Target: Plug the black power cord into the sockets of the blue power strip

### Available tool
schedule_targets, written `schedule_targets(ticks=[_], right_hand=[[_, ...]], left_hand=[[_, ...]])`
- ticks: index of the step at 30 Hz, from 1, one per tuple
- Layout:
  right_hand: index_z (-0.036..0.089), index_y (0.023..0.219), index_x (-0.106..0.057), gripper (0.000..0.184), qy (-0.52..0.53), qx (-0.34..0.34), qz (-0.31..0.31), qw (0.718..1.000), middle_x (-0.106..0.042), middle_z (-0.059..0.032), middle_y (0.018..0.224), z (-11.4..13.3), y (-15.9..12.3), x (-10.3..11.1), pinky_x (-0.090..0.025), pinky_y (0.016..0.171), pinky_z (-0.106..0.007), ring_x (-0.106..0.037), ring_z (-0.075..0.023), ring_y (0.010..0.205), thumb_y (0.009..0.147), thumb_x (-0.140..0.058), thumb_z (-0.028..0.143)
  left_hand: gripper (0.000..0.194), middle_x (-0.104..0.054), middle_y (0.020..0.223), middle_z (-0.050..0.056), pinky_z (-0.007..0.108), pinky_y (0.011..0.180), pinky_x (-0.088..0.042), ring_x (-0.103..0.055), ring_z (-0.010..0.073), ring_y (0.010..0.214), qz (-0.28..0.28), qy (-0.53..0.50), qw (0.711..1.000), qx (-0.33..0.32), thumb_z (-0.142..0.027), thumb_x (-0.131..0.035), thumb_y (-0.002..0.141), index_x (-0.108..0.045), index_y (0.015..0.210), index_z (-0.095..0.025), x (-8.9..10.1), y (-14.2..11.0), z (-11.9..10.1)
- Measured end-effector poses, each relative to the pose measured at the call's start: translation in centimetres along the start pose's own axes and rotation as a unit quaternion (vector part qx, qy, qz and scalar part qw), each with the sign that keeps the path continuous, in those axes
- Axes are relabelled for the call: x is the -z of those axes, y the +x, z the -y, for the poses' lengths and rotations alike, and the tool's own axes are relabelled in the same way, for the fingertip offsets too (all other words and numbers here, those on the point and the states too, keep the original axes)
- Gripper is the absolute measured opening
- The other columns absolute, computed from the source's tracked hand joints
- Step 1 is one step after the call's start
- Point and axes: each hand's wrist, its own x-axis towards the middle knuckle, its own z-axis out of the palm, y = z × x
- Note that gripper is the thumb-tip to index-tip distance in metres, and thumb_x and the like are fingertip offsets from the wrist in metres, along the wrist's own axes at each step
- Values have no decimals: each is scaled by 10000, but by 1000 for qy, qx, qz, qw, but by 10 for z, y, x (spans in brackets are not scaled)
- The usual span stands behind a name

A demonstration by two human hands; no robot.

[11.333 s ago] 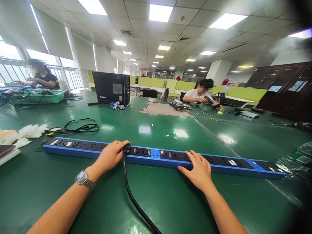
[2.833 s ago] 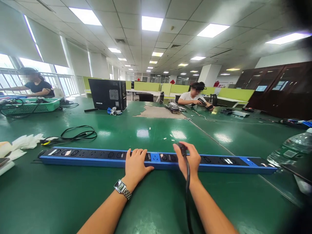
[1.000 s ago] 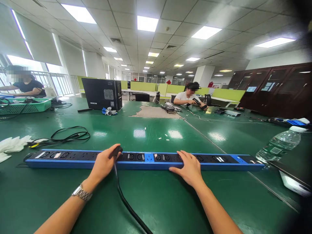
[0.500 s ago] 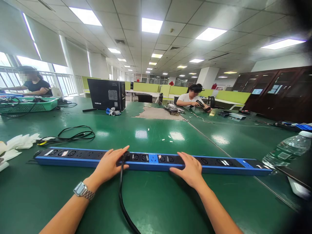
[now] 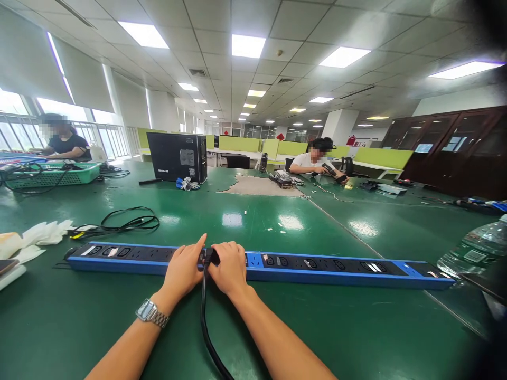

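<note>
A long blue and black power strip (image 5: 317, 274) lies lengthwise across the table in front of me. One black plug (image 5: 208, 255) sits at a socket left of the strip's middle, and its thick power cord (image 5: 204, 311) runs down toward me. My left hand (image 5: 182, 270) wraps over the strip just left of the plug, thumb in front and index finger pointing up. Against the plug's right side, my right hand (image 5: 229, 268) is closed, fingers bent over the strip. The hands partly hide the plug, so how deep it sits cannot be seen.
The green table (image 5: 317, 327) holds a coiled black cable (image 5: 130, 219) and white tissues (image 5: 47, 232) at left. Farther back stand a green basket (image 5: 59, 177) and a black computer case (image 5: 176, 157). A water bottle (image 5: 477, 250) is at right. Two people sit beyond.
My right hand has moved left along the power strip and closed at the plug beside my left hand. My left hand stays by the plug. The view has shifted slightly.
</note>
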Motion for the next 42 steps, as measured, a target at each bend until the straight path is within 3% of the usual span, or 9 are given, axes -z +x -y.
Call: schedule_targets(ticks=[6,11,16,25,28,30,33,38,42], right_hand=[[217,1049,-639,276,186,-56,-163,967,-693,-51,1012,-6,12,16,-456,831,-343,-591,-198,910,821,-605,368],[205,1074,-656,319,129,-59,-188,972,-710,-64,1002,-54,-7,48,-477,838,-361,-621,-203,864,821,-596,390],[242,1014,-682,260,41,-68,-105,991,-727,-45,971,-91,-32,72,-457,869,-404,-601,-235,926,835,-583,403],[264,1082,-654,252,-36,-19,-5,999,-725,-26,1026,-85,-34,73,-384,962,-464,-565,-234,975,868,-562,359],[271,1201,-609,350,-62,1,8,998,-694,-42,1139,-87,-39,75,-368,993,-480,-548,-244,1034,866,-558,362],[267,1332,-515,534,-83,16,0,996,-606,-67,1309,-91,-45,76,-336,1033,-507,-504,-275,1150,826,-601,412],[252,1433,-387,775,-89,-19,-40,995,-493,-87,1429,-106,-52,81,-313,1055,-527,-431,-311,1263,745,-648,492],[199,1099,-644,432,-40,-177,-213,960,-674,-103,1129,-157,-62,105,-410,928,-445,-559,-277,1055,763,-537,447],[165,911,-670,360,-40,-214,-279,935,-704,-119,919,-177,-67,112,-426,838,-400,-576,-253,879,790,-466,436]], left_hand=[[879,-647,1254,101,441,1048,-370,-576,291,1160,11,-3,1000,16,-400,-721,722,-306,1472,-201,2,1,-1],[947,-649,1257,80,439,1052,-360,-567,290,1161,13,-14,999,27,-445,-777,686,-298,1475,-235,3,0,-3],[960,-649,1254,80,438,1052,-361,-562,288,1162,11,-16,999,26,-460,-779,689,-287,1479,-227,1,0,0],[913,-642,1259,93,460,1054,-370,-564,289,1163,2,-9,1000,13,-473,-759,710,-318,1467,-214,-1,-1,1],[881,-631,1274,112,478,1067,-358,-556,297,1187,-10,-7,1000,3,-484,-748,715,-355,1450,-200,-2,-2,2],[806,-616,1296,118,494,1078,-342,-543,299,1211,-23,-16,1000,-11,-490,-724,740,-402,1422,-207,-2,-2,1],[659,-611,1306,101,486,1067,-355,-541,283,1210,-38,-51,997,-47,-450,-693,789,-470,1368,-231,-4,-3,-14],[616,-612,1305,74,441,1039,-386,-545,253,1190,-29,-121,985,-118,-336,-705,805,-471,1369,-257,-17,5,-71],[460,-665,1197,48,420,987,-422,-579,236,1114,-31,-154,981,-110,-221,-648,839,-558,1288,-272,-36,19,-107]])
